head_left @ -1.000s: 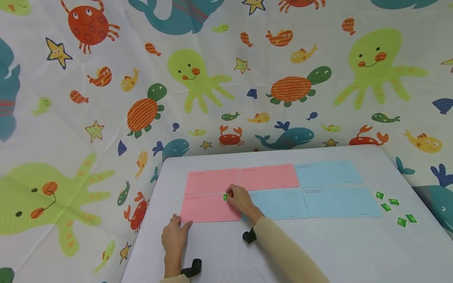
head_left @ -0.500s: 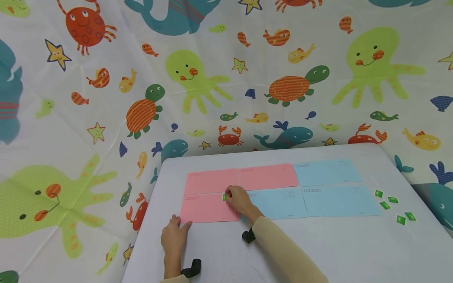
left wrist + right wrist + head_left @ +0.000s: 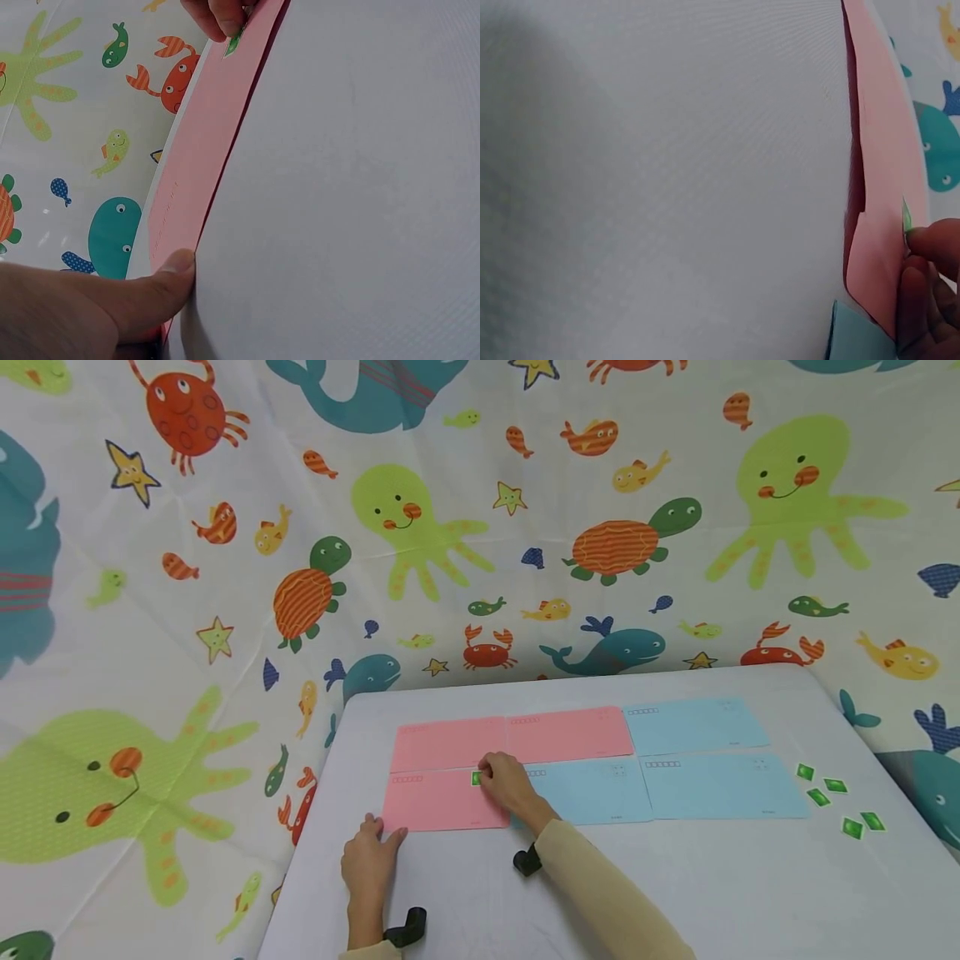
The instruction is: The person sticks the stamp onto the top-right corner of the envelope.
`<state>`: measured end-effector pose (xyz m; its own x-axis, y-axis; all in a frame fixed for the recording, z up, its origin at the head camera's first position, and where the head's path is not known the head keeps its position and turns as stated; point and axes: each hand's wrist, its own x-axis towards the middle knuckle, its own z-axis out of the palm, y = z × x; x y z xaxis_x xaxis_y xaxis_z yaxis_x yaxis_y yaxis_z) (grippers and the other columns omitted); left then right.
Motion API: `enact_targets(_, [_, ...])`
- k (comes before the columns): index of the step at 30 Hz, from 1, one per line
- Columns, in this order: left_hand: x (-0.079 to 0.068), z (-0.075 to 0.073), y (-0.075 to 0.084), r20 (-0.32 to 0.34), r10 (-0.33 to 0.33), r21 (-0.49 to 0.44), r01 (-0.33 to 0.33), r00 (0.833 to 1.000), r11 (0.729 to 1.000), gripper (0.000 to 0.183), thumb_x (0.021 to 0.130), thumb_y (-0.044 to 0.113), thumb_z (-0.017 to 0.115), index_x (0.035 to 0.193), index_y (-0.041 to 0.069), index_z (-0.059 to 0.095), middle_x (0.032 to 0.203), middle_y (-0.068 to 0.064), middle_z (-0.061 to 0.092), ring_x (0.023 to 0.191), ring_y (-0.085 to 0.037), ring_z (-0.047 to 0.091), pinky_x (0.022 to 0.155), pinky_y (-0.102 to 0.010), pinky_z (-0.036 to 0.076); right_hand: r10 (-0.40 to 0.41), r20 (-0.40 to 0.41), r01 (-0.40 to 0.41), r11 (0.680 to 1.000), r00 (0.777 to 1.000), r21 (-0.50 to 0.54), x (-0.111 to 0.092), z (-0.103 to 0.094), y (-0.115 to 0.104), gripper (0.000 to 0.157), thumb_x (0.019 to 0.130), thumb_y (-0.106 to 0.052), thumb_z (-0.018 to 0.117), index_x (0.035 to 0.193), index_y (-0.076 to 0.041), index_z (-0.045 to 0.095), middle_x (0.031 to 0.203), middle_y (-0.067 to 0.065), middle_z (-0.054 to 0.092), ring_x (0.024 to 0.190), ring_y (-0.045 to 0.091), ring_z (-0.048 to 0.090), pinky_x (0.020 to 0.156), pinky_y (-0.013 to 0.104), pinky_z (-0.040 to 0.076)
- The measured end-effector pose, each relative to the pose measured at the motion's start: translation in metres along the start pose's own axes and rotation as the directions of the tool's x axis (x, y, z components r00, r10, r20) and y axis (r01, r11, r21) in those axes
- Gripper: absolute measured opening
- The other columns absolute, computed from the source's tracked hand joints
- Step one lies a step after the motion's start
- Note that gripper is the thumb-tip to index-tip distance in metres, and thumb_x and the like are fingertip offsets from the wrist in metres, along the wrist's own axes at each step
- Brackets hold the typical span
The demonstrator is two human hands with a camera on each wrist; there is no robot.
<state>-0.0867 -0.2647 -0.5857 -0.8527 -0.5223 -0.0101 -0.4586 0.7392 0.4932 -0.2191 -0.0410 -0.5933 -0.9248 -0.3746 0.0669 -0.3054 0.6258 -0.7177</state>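
At the upper right corner of the front pink envelope (image 3: 442, 806), my right hand (image 3: 510, 781) pinches a small green sticker (image 3: 476, 778) with a pale border. Part of that sticker is hidden by the fingers; in the left wrist view the green sticker (image 3: 233, 43) lies against the pink paper. My left hand (image 3: 369, 860) rests at the envelope's lower left corner, its thumb (image 3: 174, 274) touching the near edge and its fingers extended along the left side. The right wrist view has the thumb and fingers (image 3: 934, 247) curled close around the green sticker (image 3: 907, 217).
Two more pink envelopes (image 3: 570, 735) and several blue envelopes (image 3: 720, 789) lie edge to edge in two rows on the white table (image 3: 675, 893). Several green stickers (image 3: 817, 797) lie to their right. A patterned sea-animal cloth (image 3: 450, 635) hangs behind.
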Motion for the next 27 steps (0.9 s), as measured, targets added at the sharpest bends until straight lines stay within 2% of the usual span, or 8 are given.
enact_targets(6, [0.001,-0.001,0.000,-0.002,0.007,-0.020,-0.007,1.000,1.000,0.057,0.089,0.026,0.075,0.129,-0.011,0.060,0.141,-0.032,0.050,0.131,-0.053,0.048,0.103,-0.064,0.045,-0.054,-0.010,0.054,0.998,0.998,-0.022,0.000,-0.001,0.000,0.011,0.094,-0.007,0.066,0.096,-0.006,0.077,0.093,0.005,0.070,0.082,0.014,0.058,0.074,0.027,0.051])
enact_targets(10, [0.001,-0.001,-0.001,0.013,-0.002,-0.020,0.002,1.000,1.000,0.058,0.089,0.027,0.074,0.130,-0.010,0.059,0.143,-0.032,0.049,0.132,-0.052,0.047,0.105,-0.064,0.044,-0.072,-0.007,0.072,0.997,0.997,0.000,-0.001,-0.002,0.002,0.011,0.094,-0.009,0.066,0.098,-0.005,0.076,0.092,0.005,0.070,0.082,0.015,0.059,0.075,0.028,0.053])
enact_targets(14, [0.000,-0.003,0.001,0.011,0.000,-0.017,0.000,1.000,1.000,0.057,0.088,0.026,0.075,0.129,-0.011,0.060,0.141,-0.032,0.050,0.131,-0.053,0.048,0.104,-0.064,0.044,-0.055,0.000,0.055,0.996,0.998,0.063,0.000,-0.003,0.005,0.013,0.098,-0.010,0.061,0.105,-0.005,0.071,0.096,0.006,0.071,0.080,0.013,0.057,0.074,0.027,0.053])
enact_targets(20, [0.002,-0.004,0.003,0.004,-0.001,-0.017,0.001,1.000,1.000,0.058,0.088,0.028,0.075,0.130,-0.010,0.060,0.141,-0.032,0.051,0.130,-0.053,0.049,0.103,-0.064,0.045,0.003,0.010,-0.004,0.986,1.000,0.164,0.000,-0.009,0.005,0.017,0.101,-0.009,0.056,0.111,-0.002,0.067,0.106,0.009,0.071,0.087,0.015,0.059,0.082,0.031,0.055])
enact_targets(27, [0.001,-0.004,0.001,0.001,0.005,-0.008,-0.005,1.000,1.000,0.057,0.088,0.026,0.076,0.129,-0.010,0.061,0.141,-0.032,0.051,0.128,-0.053,0.050,0.100,-0.064,0.047,0.004,0.025,-0.008,0.984,1.000,0.176,-0.004,-0.013,0.004,0.018,0.101,-0.010,0.056,0.113,-0.001,0.067,0.107,0.010,0.071,0.088,0.015,0.060,0.081,0.031,0.055])
